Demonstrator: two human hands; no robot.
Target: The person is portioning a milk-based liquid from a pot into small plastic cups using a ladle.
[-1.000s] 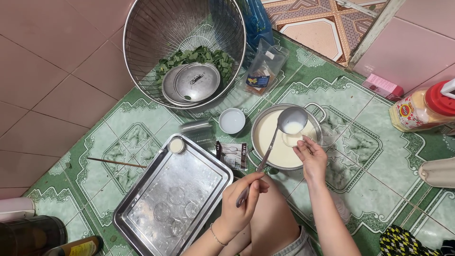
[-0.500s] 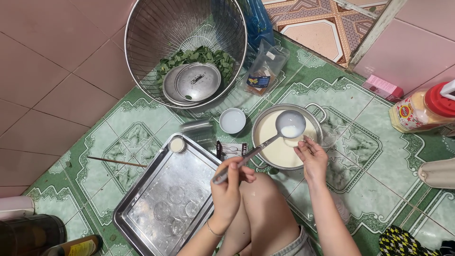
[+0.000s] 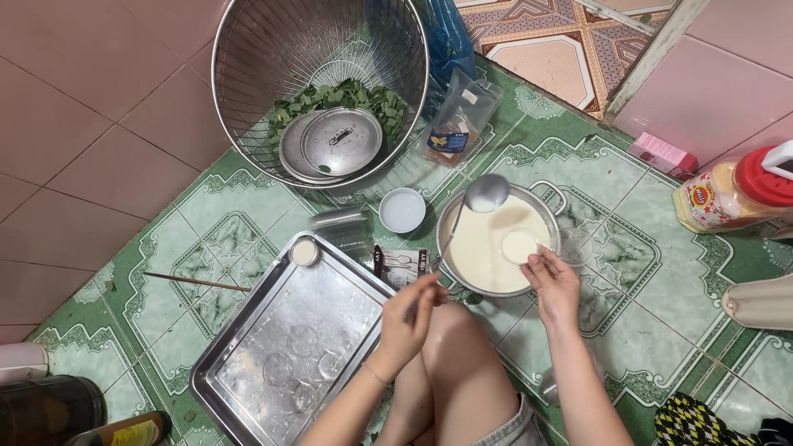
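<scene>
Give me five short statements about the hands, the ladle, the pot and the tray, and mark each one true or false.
1. The left hand holds the handle of the ladle. True.
2. The right hand holds a small filled cup over the pot of pale liquid. True.
3. The metal tray is packed full of filled cups. False: only one filled cup sits at its far corner, with a few clear lids lying on it.
4. The ladle's bowl is sunk deep in the liquid. False: it shows at the pot's far rim, above the surface.
5. The wire basket holds green leaves and pot lids. True.
</scene>
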